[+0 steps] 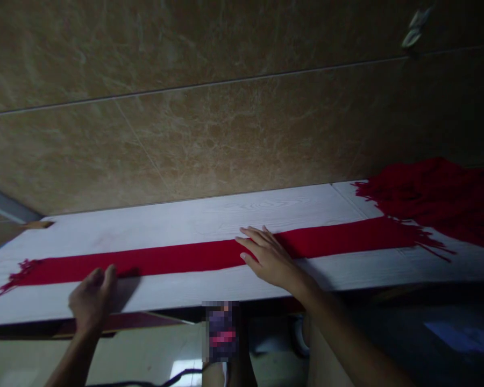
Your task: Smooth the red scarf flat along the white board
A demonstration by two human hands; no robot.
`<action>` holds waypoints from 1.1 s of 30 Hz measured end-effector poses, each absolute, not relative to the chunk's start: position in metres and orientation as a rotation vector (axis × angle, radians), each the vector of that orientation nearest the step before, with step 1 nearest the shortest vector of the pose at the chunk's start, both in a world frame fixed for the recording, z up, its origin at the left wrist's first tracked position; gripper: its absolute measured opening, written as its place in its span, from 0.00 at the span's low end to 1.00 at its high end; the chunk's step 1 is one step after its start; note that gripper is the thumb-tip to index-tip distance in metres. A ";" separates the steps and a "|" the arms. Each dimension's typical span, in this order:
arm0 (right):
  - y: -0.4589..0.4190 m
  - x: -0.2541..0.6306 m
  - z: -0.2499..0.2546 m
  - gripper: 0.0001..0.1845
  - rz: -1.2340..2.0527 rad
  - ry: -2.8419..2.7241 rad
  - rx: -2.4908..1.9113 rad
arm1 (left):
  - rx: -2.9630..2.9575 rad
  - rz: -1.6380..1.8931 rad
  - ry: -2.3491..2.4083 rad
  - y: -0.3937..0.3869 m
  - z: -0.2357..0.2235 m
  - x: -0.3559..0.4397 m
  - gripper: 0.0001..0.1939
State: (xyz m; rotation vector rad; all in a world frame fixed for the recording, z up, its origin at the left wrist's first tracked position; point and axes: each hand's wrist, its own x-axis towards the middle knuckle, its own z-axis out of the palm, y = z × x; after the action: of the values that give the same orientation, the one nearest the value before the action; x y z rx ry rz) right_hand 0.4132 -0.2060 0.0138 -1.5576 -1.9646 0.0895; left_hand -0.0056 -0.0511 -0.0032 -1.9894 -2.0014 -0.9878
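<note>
A long red scarf (pixel 165 259) with fringe at both ends lies stretched flat along a white board (pixel 210 215). My right hand (pixel 266 255) rests over the middle of the scarf with its fingers outstretched. By the scarf's near edge, toward the left end, my left hand (pixel 91 298) is curled closed and casts a shadow on the board. What its fingers hold, if anything, is hidden. A rumpled red heap of fringed cloth (pixel 439 199) sits at the board's right end, touching or very close to the scarf's right fringe.
A brown tiled wall (pixel 226 134) rises along the board's far edge. At the far left corner stand a grey metal bar (pixel 8 204) and a small wooden piece (pixel 38 224). Below the near edge, a dark cable (pixel 177 378) runs beside a pixelated patch (pixel 221 332).
</note>
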 end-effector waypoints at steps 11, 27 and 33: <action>-0.176 0.369 -0.005 0.01 0.096 -2.004 -1.444 | -3.050 -0.832 -0.964 -0.087 -0.007 0.117 0.09; -0.218 0.332 -0.015 0.07 0.396 -2.019 -1.334 | -3.196 -0.639 -0.794 -0.068 0.013 0.139 0.04; -0.216 0.316 -0.010 0.17 0.345 -2.118 -1.374 | -3.184 -0.639 -0.823 -0.061 0.021 0.141 0.04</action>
State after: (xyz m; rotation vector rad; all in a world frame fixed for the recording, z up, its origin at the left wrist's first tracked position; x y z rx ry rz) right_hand 0.3159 -0.2161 -0.0103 -1.3742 -2.1182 0.3446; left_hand 0.1414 -0.0608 0.0207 -3.1843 -0.8228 -0.6386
